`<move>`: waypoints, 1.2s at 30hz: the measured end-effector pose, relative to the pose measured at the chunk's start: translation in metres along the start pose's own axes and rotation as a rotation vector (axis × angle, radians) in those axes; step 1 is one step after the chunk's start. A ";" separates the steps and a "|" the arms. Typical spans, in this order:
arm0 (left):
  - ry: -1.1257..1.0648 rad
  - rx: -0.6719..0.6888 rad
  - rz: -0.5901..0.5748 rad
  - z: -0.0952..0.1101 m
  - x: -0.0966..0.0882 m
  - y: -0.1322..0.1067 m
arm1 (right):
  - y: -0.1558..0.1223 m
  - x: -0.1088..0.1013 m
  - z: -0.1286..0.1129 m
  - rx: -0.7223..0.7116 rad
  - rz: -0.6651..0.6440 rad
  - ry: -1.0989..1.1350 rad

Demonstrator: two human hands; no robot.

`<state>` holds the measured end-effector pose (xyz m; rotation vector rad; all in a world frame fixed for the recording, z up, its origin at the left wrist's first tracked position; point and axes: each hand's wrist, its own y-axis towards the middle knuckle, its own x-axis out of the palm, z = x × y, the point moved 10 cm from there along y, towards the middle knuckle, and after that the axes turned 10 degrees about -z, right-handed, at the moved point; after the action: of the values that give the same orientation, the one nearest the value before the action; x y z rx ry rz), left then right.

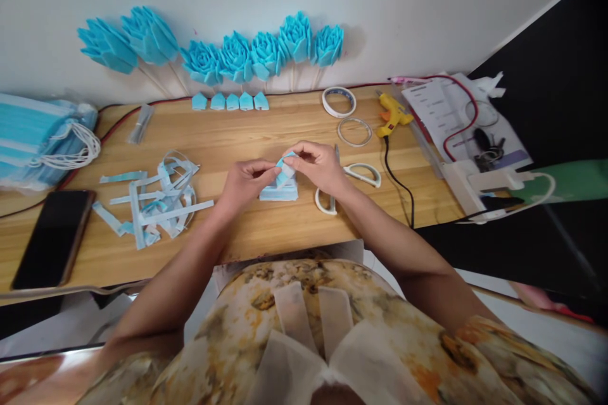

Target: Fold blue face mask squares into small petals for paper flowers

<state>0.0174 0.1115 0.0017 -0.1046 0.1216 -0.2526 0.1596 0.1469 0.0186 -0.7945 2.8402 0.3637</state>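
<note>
Between my two hands is a small blue-and-white piece of folded mask fabric (286, 171). My left hand (247, 182) pinches its left edge, and the thumb and fingers of my right hand (319, 164) grip its upper right side. Just below it on the table lies a small stack of pale blue fabric pieces (278, 193), partly covered by the held piece. White-handled scissors (363, 174) lie under and beside my right wrist, their blades partly hidden.
Blue fabric roses (236, 56) on sticks lean against the wall, above several folded blue petals (232, 102). Strip offcuts (164, 199), a phone (53, 237) and packed face masks (33, 139) lie left. Tape rolls (339, 102), a yellow glue gun (392, 114) and a power strip (468, 190) lie right.
</note>
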 end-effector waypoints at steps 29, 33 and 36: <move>-0.031 -0.004 0.065 0.006 -0.008 -0.001 | -0.013 0.012 -0.043 -0.493 -0.003 -0.563; -0.030 0.036 0.107 0.008 -0.012 -0.002 | -0.007 0.009 -0.032 -0.302 -0.120 -0.267; -0.033 0.058 0.119 0.010 -0.013 -0.003 | -0.004 0.008 -0.011 -0.043 -0.175 0.056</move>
<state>0.0055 0.1131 0.0131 -0.0437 0.0875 -0.1359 0.1541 0.1366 0.0266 -1.0679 2.7942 0.3832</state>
